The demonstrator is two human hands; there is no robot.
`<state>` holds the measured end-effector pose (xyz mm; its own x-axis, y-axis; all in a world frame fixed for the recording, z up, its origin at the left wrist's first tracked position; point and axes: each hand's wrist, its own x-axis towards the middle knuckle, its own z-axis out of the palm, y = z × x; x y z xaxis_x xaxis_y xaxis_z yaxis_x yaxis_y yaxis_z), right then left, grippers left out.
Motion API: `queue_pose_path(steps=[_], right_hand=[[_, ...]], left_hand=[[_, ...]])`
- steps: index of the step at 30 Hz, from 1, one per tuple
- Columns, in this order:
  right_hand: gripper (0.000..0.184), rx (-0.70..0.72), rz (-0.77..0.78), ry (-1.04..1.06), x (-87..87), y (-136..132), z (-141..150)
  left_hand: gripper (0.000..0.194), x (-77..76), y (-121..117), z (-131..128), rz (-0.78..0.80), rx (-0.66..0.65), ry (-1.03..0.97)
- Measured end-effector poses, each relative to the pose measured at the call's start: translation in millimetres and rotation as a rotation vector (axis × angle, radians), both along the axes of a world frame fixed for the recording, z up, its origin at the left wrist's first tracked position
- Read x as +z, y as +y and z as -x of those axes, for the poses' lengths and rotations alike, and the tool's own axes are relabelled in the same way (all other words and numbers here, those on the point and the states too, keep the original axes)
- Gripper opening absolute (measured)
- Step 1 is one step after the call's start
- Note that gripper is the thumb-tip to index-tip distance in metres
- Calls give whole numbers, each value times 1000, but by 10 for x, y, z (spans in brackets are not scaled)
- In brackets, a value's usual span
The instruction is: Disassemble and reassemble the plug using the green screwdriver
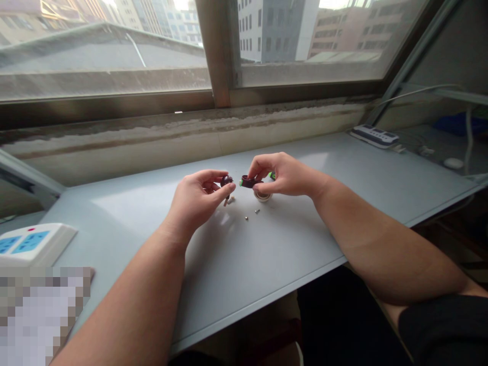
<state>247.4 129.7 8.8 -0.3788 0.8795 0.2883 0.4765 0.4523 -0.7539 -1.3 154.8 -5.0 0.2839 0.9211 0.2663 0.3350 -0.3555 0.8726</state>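
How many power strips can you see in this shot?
2: a power strip at the near left of the desk, and a power strip at its far right end.

Pale grey desktop [267, 264] along window: two tiny metal studs [246, 217] mid-surface, round cream ring [263, 196] just beside them — white power strip [34, 244] at near left (blue panels), second power strip [374, 136] at far right.

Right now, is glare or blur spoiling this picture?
In the head view, the left hand and right hand look fairly sharp; window light casts pale glare on the desk; the window frame bows from wide-angle distortion; a pixelated patch hides the lower left corner.
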Motion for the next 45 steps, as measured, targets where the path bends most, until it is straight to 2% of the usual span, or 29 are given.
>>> queue_pose_path(steps=[9,17,26,28,32,35,39,45], right_hand=[[24,21,13,41,-34,32,-13],[20,-32,-21,48,-44,56,-25],[21,-118,4,13,-22,46,-29],[21,-122,5,20,-27,55,-33],[22,-132,2,21,-41,71,-41],[22,-138,10,20,-45,76,-43],[21,-135,-1,16,-49,84,-50],[21,-139,-1,16,-48,84,-46]], left_hand=[[42,-39,35,12,16,33,-58],[34,-25,48,-33,287,-15,-330],[34,-7,72,-13,283,64,-321],[40,7,70,-15,311,67,-359],[65,5,67,-12,346,58,-423],[74,-26,78,13,324,48,-366],[75,-31,80,61,262,70,-218],[73,28,61,96,342,128,-7]])
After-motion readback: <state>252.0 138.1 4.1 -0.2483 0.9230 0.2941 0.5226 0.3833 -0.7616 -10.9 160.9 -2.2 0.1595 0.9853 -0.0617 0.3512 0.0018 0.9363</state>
